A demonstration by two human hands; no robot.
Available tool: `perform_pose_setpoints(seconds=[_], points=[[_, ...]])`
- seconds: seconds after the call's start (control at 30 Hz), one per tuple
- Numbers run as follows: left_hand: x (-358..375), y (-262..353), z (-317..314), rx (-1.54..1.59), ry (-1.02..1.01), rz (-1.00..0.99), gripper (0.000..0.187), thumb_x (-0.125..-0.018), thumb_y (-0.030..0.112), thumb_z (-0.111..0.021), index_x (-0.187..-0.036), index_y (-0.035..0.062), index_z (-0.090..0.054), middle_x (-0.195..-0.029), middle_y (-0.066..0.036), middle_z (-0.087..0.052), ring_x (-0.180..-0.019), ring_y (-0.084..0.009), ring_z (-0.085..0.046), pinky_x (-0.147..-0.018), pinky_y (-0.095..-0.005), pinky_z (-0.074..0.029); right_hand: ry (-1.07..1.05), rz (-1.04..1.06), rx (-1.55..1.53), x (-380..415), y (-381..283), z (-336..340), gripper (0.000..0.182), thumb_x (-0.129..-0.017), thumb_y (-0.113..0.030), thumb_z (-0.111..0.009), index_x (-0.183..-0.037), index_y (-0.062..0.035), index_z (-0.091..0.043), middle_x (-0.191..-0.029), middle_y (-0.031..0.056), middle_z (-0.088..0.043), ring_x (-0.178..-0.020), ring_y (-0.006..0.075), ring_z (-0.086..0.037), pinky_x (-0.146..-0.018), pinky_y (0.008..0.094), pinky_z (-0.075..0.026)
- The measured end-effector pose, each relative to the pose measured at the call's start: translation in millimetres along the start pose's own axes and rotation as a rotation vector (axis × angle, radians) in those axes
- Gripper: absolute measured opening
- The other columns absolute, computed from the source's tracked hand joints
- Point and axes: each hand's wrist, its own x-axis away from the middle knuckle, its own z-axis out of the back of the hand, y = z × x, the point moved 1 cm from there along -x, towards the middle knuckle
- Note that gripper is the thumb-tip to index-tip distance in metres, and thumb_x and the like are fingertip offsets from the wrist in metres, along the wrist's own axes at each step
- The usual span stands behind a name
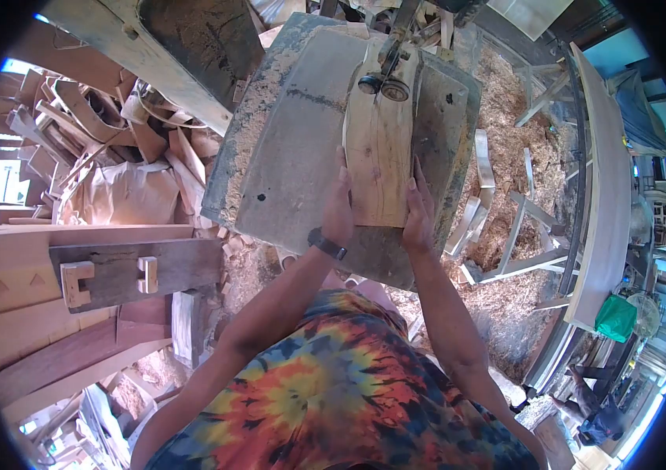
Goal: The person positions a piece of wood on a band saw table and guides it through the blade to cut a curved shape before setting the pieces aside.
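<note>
A wooden board [378, 157] lies lengthwise on a worn, dusty machine table [286, 141], its far end under the machine's guide wheels [382, 88]. My left hand [339, 210] presses along the board's left edge near its close end, with a dark band on the wrist. Against the right edge lies my right hand [419, 215], its fingers pointing forward. Between them the two hands hold the board from its sides. The blade is too hard to make out near the wheels.
Wood scraps [82, 117] are piled at the left, above a bench-like wooden stack [137, 270]. Sawdust [505, 94] and curved offcuts [483, 160] cover the floor at the right. Beyond stands a long pale board [603, 188]. Another person [599, 419] is at the lower right.
</note>
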Motion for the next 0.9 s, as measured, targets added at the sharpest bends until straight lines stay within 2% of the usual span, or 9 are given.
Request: perform_pose_setpoints(seconds=[0.43, 0.47, 0.53, 0.63, 0.67, 0.8, 0.9], points=[[-8, -3, 4, 0.024, 0.022, 0.001, 0.067, -0.108, 0.035, -0.033, -0.158, -0.0041, -0.011, -0.166, -0.014, -0.017, -0.152, -0.0207, -0.020, -0.123, -0.0326, -0.016, 0.033, 0.038, 0.164, -5, 6, 0, 0.066, -0.103, -0.028, -0.046, -0.151, 0.0135, -0.028, -0.153, 0.0218, -0.042, -0.141, 0.0261, -0.040, -0.117, 0.0347, -0.029], [-8, -1, 2, 0.029, 0.021, 0.004, 0.067, -0.108, 0.035, -0.033, -0.158, -0.0044, -0.011, -0.166, -0.014, -0.018, -0.152, -0.0205, -0.021, -0.123, -0.0326, -0.016, 0.031, 0.038, 0.164, -16, 36, 23, 0.066, -0.103, -0.028, -0.046, -0.151, 0.0135, -0.028, -0.153, 0.0218, -0.042, -0.141, 0.0261, -0.040, -0.117, 0.0347, -0.029], [-8, 0, 3, 0.026, 0.010, 0.006, 0.067, -0.108, 0.035, -0.033, -0.158, -0.0046, -0.012, -0.166, -0.014, -0.018, -0.151, -0.0206, -0.021, -0.123, -0.0325, -0.016, -0.117, 0.297, 0.344, -36, 117, 84, 0.068, -0.106, -0.039, -0.039, -0.150, 0.0119, -0.032, -0.152, 0.0229, -0.043, -0.140, 0.0277, -0.042, -0.116, 0.0363, -0.030], [-9, 2, 3, 0.013, 0.002, 0.003, 0.067, -0.108, 0.036, -0.033, -0.158, -0.0051, -0.013, -0.165, -0.015, -0.020, -0.151, -0.0209, -0.021, -0.123, -0.0325, -0.016, 0.022, 0.083, 0.244, -12, 33, 18, 0.066, -0.106, -0.038, -0.038, -0.150, 0.0117, -0.032, -0.152, 0.0224, -0.043, -0.140, 0.0275, -0.041, -0.117, 0.0365, -0.029], [-9, 2, 3, 0.006, 0.008, 0.000, 0.067, -0.108, 0.036, -0.033, -0.158, -0.0053, -0.013, -0.165, -0.015, -0.020, -0.151, -0.0210, -0.021, -0.123, -0.0326, -0.016, 0.038, 0.069, 0.264, -8, 18, 6, 0.066, -0.106, -0.037, -0.038, -0.150, 0.0116, -0.033, -0.152, 0.0223, -0.043, -0.140, 0.0274, -0.041, -0.117, 0.0366, -0.029], [-13, -1, 7, -0.020, 0.006, -0.012, 0.067, -0.108, 0.035, -0.033, -0.158, -0.0055, -0.013, -0.165, -0.015, -0.020, -0.151, -0.0212, -0.022, -0.123, -0.0325, -0.017, 0.058, 0.054, 0.265, -3, -12, -23, 0.065, -0.106, -0.036, -0.037, -0.150, 0.0112, -0.033, -0.152, 0.0218, -0.042, -0.141, 0.0272, -0.040, -0.118, 0.0366, -0.028], [-15, -2, 9, -0.008, -0.016, -0.018, 0.067, -0.108, 0.035, -0.033, -0.157, -0.0060, -0.012, -0.165, -0.015, -0.020, -0.152, -0.0211, -0.021, -0.123, -0.0324, -0.016, 0.065, 0.042, 0.236, -5, -10, -21, 0.064, -0.106, -0.034, -0.038, -0.151, 0.0112, -0.032, -0.154, 0.0214, -0.041, -0.142, 0.0268, -0.038, -0.118, 0.0362, -0.027]])
